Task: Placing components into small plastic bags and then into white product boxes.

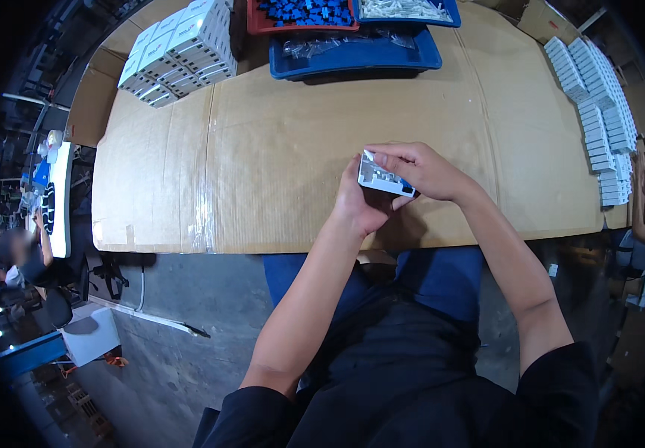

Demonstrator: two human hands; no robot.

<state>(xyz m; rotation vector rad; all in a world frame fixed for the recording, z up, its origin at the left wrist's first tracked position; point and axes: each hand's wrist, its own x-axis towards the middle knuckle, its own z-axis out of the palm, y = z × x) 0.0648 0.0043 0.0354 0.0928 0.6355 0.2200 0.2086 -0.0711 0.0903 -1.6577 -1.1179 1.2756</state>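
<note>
Head view, looking straight down: both hands meet over the near edge of the cardboard-covered table (300,142). The left hand (359,205) cups a small white box (380,178) from below, fingers curled under it, palm toward the body. The right hand (423,170) comes over the top, fingertips pinching the box's upper left corner, thumb hidden beneath. So both hands are clasped on that one box, held just above the tabletop, slightly tilted, with a blue patch showing at its right end.

Far side of the table: a blue tray (356,51) with clear plastic bags in it, a red tray (300,15) full of small blue parts touching it behind, and another blue tray (408,10) holding white pieces. To the far left, a stacked block of white cartons (180,48). Along the right edge, rows of small white boxes (598,97) laid out in lines. At the left rim another person (27,257) sits, well apart, blurred.
</note>
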